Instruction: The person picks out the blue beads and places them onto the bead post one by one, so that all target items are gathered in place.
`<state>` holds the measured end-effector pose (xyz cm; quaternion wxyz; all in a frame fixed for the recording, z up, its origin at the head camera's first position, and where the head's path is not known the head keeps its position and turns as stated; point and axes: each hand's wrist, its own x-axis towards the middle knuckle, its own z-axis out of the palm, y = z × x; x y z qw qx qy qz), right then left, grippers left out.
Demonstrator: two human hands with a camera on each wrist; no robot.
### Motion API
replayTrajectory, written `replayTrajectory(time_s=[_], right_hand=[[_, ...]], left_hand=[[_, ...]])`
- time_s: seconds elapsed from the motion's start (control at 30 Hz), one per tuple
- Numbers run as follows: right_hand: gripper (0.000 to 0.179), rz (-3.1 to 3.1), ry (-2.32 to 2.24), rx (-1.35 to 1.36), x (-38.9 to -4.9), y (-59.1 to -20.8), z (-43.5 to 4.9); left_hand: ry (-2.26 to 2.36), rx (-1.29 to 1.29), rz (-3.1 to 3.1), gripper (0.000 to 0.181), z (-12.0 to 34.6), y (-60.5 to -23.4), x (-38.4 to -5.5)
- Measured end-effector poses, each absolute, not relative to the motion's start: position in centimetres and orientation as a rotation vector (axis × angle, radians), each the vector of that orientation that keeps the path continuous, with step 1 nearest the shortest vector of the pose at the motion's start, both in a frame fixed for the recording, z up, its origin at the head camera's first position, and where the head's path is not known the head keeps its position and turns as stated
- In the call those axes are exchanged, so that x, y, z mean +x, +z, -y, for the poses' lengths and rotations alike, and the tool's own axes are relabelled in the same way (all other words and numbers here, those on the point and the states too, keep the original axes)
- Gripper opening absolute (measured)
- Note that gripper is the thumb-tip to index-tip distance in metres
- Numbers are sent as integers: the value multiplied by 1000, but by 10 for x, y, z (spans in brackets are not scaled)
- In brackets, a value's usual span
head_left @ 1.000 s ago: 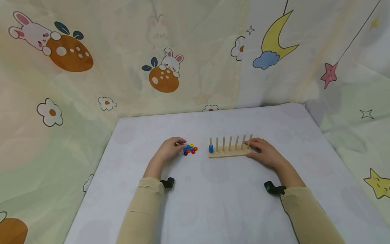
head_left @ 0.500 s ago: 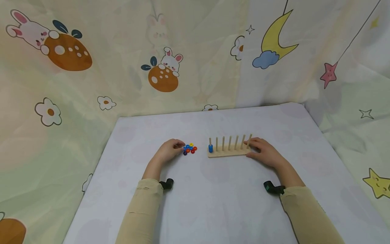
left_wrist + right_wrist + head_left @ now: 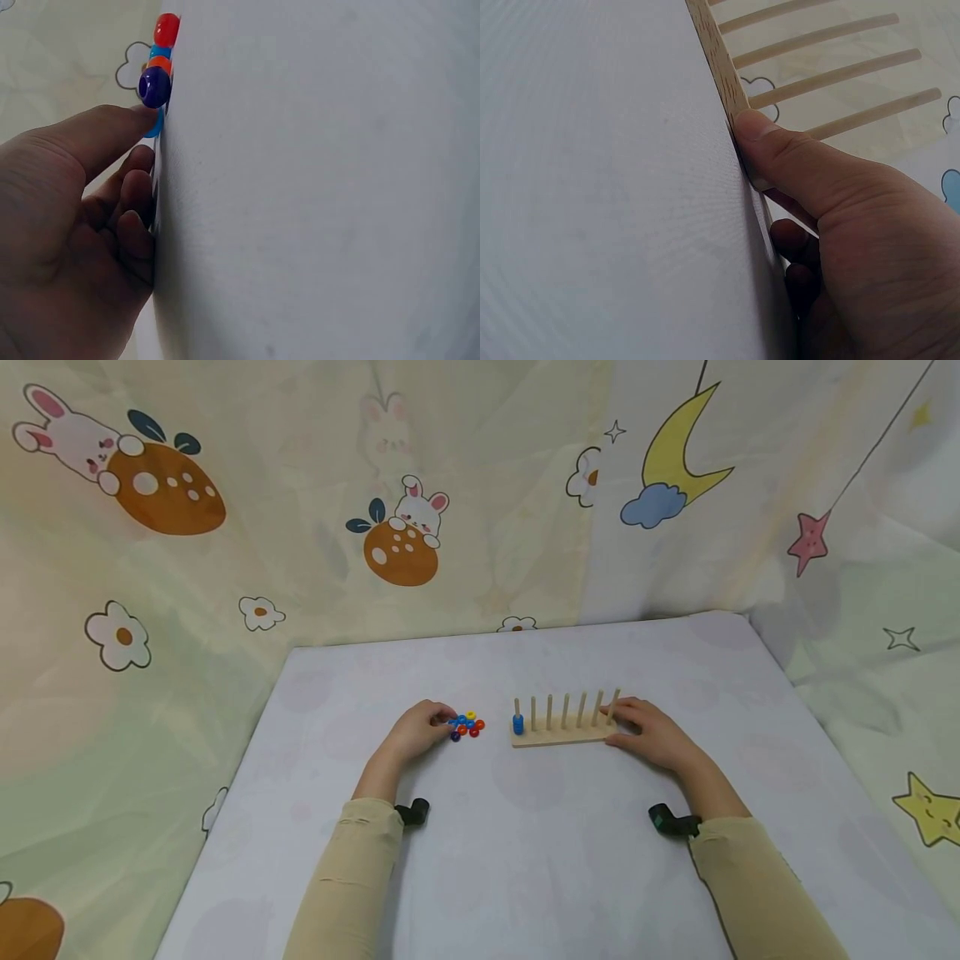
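My left hand (image 3: 420,729) is at the left side of a small pile of coloured beads on the table. Its thumb and forefinger pinch a light blue bead (image 3: 154,129), mostly covered by the thumb tip in the left wrist view. Beside it lie a dark blue bead (image 3: 455,737), a yellow bead (image 3: 471,715) and several red, orange and blue ones. Right of the pile stands a wooden peg board (image 3: 562,738) with a row of upright pegs. Blue beads (image 3: 518,724) sit on its leftmost peg. My right hand (image 3: 651,735) grips the board's right end, thumb along the front edge.
A white cloth covers the table (image 3: 510,860). Behind it and along both sides hangs a patterned fabric curtain (image 3: 300,527). Black wrist mounts (image 3: 414,812) stick out from both sleeves.
My left hand has dipped slightly, and its thumb and forefinger have come together on the blue bead at the pile's left edge. The right hand and the peg board stay put.
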<state>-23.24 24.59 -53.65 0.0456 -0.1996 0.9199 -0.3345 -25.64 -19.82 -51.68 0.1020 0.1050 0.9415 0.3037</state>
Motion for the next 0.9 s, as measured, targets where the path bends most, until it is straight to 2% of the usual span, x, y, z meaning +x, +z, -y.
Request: replayTrajectory(time_s=[0.9], right_hand=[[57, -2809, -1026, -598, -234, -538, -246]], left_hand=[[1013, 130, -2791, 25, 196, -509, -254]])
